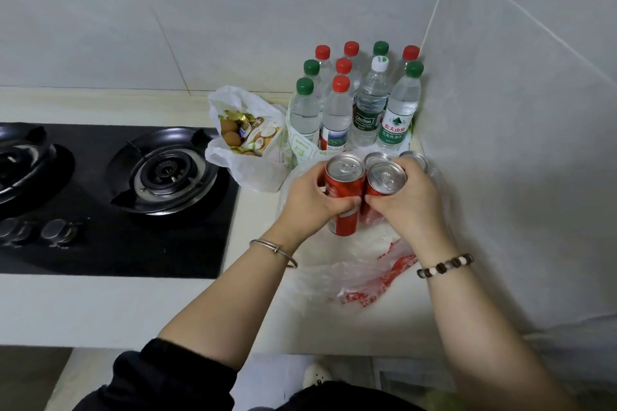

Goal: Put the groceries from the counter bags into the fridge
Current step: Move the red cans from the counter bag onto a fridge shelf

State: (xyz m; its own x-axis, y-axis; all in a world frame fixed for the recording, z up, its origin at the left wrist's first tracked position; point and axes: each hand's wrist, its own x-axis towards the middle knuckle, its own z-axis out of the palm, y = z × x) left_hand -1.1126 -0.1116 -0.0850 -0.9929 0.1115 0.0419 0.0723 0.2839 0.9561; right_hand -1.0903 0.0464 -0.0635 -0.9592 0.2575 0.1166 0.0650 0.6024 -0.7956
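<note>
My left hand grips a red soda can with a silver top. My right hand grips a second red can right beside it. Both cans are tilted above a thin clear plastic bag with red print lying on the counter. Two more silver can tops show behind my right hand. Several water bottles with red, green and white caps stand in the corner. A white bag holds brown fruit and snack packets. The fridge is out of view.
A black gas hob with two burners and knobs fills the left of the white counter. Tiled walls close the corner behind and to the right. A shoe shows on the floor below the counter edge.
</note>
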